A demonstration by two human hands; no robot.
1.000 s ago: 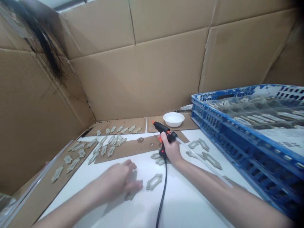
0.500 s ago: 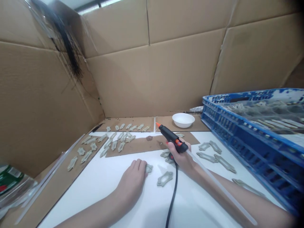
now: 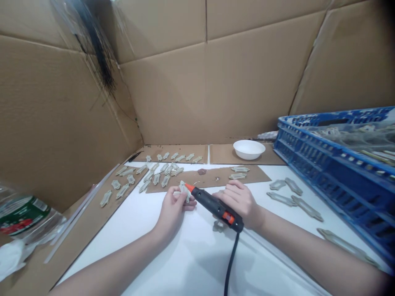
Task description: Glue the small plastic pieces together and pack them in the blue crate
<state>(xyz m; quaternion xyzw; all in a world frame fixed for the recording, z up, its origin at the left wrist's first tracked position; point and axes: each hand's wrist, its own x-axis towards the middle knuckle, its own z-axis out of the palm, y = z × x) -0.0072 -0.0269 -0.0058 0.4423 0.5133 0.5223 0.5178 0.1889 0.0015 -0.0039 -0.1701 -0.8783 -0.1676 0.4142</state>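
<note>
Between its thumb and fingers, my left hand (image 3: pixel 174 207) pinches a small pale frame-shaped piece (image 3: pixel 184 191), raised over the white table (image 3: pixel 148 255). My right hand (image 3: pixel 240 201) is wrapped round a black and orange glue gun (image 3: pixel 214 205). Its orange nozzle points left and meets or nearly meets the upper part of the held piece. A black cord hangs from the back of the gun. Another pale piece (image 3: pixel 218 226) lies on the table below the gun, partly covered by it. Behind my hands, several similar pieces lie on a cardboard strip (image 3: pixel 197 181).
On the right stands a blue crate (image 3: pixel 333 181) with several pieces inside; larger pale frames (image 3: pixel 307 207) lie beside it. A white bowl (image 3: pixel 249 149) sits at the back. At left are a plastic bottle (image 3: pixel 27 213) and cardboard (image 3: pixel 89 234) bearing more pieces.
My left hand has lifted a small piece off the table. My right hand has brought the glue gun down and left, its nozzle now at that piece. The view has shifted slightly.
</note>
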